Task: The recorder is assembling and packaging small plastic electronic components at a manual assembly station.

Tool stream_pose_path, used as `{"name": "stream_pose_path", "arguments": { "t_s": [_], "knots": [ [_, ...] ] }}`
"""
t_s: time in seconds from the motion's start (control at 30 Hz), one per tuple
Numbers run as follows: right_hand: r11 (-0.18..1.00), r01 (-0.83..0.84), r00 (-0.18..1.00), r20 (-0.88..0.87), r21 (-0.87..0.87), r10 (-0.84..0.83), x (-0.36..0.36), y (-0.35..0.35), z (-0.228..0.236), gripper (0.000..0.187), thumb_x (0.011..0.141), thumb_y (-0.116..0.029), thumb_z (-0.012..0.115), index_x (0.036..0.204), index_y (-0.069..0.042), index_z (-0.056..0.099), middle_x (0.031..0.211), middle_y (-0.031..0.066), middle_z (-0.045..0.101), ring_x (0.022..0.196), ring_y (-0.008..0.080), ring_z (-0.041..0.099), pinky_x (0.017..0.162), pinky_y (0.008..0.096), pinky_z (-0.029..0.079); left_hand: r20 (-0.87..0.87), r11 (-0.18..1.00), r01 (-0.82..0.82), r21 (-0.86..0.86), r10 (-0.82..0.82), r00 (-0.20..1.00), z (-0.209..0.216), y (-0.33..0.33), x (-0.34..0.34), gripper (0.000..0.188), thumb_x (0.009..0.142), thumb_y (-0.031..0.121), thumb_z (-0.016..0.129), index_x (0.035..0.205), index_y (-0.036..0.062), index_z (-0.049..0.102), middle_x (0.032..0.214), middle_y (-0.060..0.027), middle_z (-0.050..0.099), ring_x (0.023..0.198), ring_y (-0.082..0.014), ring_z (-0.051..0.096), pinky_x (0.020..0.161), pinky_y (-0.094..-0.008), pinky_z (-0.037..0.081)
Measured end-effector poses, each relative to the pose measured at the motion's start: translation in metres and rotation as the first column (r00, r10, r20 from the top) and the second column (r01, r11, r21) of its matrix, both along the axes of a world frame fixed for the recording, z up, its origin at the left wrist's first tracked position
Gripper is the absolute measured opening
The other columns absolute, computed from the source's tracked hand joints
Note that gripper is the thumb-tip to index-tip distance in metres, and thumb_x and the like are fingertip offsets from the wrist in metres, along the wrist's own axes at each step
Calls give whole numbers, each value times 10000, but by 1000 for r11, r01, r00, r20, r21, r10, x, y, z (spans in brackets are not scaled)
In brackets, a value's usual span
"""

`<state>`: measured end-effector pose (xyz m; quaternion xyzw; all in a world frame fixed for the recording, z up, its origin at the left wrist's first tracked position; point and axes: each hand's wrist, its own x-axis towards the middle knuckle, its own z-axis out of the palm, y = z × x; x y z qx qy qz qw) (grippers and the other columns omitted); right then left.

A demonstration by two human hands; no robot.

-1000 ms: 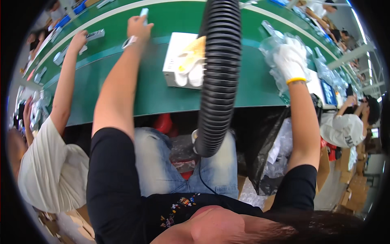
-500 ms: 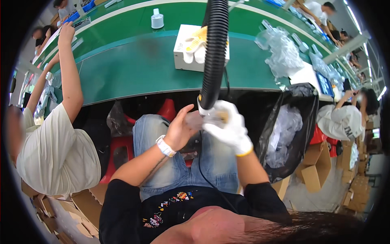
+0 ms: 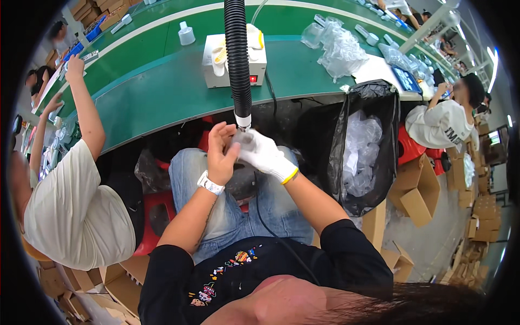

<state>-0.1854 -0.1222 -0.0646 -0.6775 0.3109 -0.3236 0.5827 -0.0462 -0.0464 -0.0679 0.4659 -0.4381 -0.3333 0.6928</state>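
Under the white end of a black corrugated hose [image 3: 237, 59], my right hand [image 3: 266, 158], in a white glove with a yellow cuff, is closed around a small translucent grey cup-like piece [image 3: 246, 142]. The piece is blurred, so its exact kind does not show. Close by its left side is my bare left hand [image 3: 221, 154], fingers raised and apart, the thumb near the piece. Whether that thumb touches it, I cannot tell. Both hands are above my lap, just off the near edge of the green bench.
A white box [image 3: 216, 78] with gloves on it stands on the green bench [image 3: 151, 103]. Beyond it is a pale blue bottle-shaped part [image 3: 186, 33]. Clear plastic bags [image 3: 338, 49] lie to the right, above a black-lined bin [image 3: 374, 195]. Co-workers sit on both sides.
The view has shifted, so the bench things appear farther left. The left hand's fingers have loosened from the piece, while the gloved right hand still holds it below the hose end.
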Motion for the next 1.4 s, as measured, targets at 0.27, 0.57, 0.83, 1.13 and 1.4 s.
{"name": "stream_pose_path", "arguments": {
  "t_s": [0.27,0.57,0.83,1.13,1.4],
  "knots": [
    [926,-157,901,-434,-344,-8,-43,6,27,400,837,-226,763,1193,-60,684,1032,176,729,893,249,727,837,333,570,360,975,64,212,-139,923,4,1,17,107,924,131,749,973,66,679,1174,-109,697,1000,-236,679,915,-348,539],
    [528,841,514,-129,-119,-848,-333,-66,-4,326,953,-401,661,939,-80,716,933,119,731,849,272,701,776,383,544,-170,993,-103,51,110,979,47,-51,61,432,1003,117,690,1385,70,495,1107,-76,626,960,-147,659,752,-266,563],
    [-38,579,-509,-325,-814,-798,-542,70,-4,492,913,-518,659,1087,-69,757,1065,175,754,1066,377,695,992,455,516,231,947,-99,307,27,973,22,-149,234,348,1018,157,624,1254,-96,596,1220,-172,690,1082,-233,684,966,-371,563],
    [126,929,-276,-877,-349,-394,-523,230,-135,533,877,-522,654,1132,-67,766,1140,182,750,1104,347,699,990,425,514,830,961,-272,42,118,545,19,-129,248,372,1036,174,588,1299,-84,634,1283,-211,671,1137,-313,667,1032,-447,542],
    [477,878,154,-960,26,-233,-463,141,-230,447,872,-402,687,1233,-144,731,1313,169,691,1239,332,649,1028,440,525,638,962,-178,208,4,770,2,-126,318,372,1050,202,574,1342,-28,586,1321,-202,647,1163,-325,646,1010,-460,547]
  ]
}}
